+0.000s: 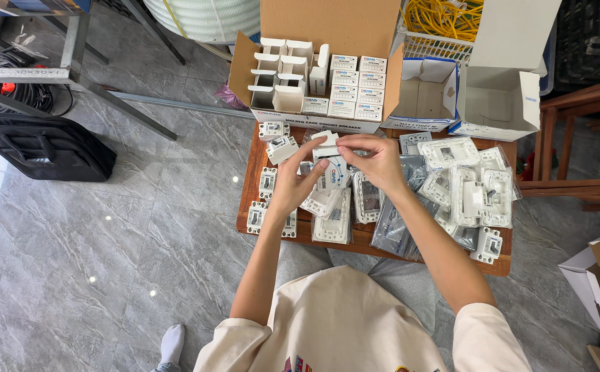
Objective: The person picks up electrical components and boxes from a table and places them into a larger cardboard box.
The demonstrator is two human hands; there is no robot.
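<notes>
I am pinching a small white box (327,148) between both hands: my left hand (293,182) is gripping its lower edge, my right hand (379,160) is closing fingers on its top flap. It is hovering above the low table (300,234), near centre. I judge I am opening or closing that box; the next move is calling for a steady flap fold. At 12 o'clock a carton (317,69) is holding rows of boxes. At 3 o'clock bagged white covers (476,182) are crowding the table, at 9 o'clock loose breakers (267,182) are lying close by.
</notes>
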